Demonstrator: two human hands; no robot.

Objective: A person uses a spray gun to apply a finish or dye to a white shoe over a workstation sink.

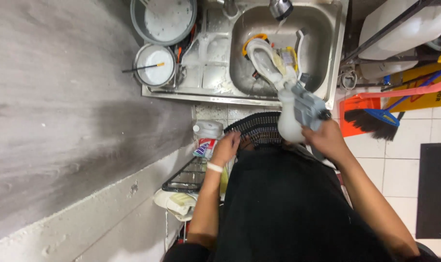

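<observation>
My right hand [327, 139] grips a white spray bottle with a grey trigger head [298, 109] in front of the steel sink [334, 58]. My left hand [226, 148] hangs lower with fingers curled against my dark patterned clothing, holding nothing that I can see. It is close to a white plastic bottle with a coloured label [207, 136]. In the sink basin lie white dishes and a yellow-rimmed item [261, 56] under the tap [280, 8].
A grey basin [163, 20] and a smaller bowl with a stick across it [155, 64] stand on the draining board. A wire rack [187, 177] sits below. A broom and dustpan [373, 116], a yellow floor sign [422, 99] and white jugs [400, 29] stand right.
</observation>
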